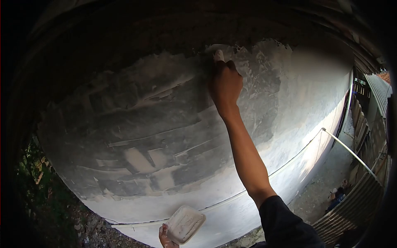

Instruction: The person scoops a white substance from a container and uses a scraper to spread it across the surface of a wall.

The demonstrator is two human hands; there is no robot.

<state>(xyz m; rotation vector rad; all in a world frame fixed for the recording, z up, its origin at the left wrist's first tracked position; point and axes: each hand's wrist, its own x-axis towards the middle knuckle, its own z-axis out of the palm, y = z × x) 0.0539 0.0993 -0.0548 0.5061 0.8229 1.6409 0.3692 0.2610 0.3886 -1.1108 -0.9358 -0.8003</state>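
Note:
High on the wall (136,120), my right hand (226,84) is closed around the pale handle of a putty knife (219,55). Its wide blade meets the wall at the ragged upper edge of the whitish filler coat. Low in the view, my left hand (164,236) grips the side of a shallow, white, rounded rectangular tub (186,225), whose inside is smeared with pale filler. Grey, patchy filler with streaks and ridges covers the wall left of my right arm. Farther down and to the right the surface is whiter.
A thin white pipe (219,203) runs along the lower wall, and another pale pipe (351,149) slants away at the right. Corrugated roofing sheets (347,211) lie below right. Dark plants (45,206) and rubble ground (99,231) are down at the left.

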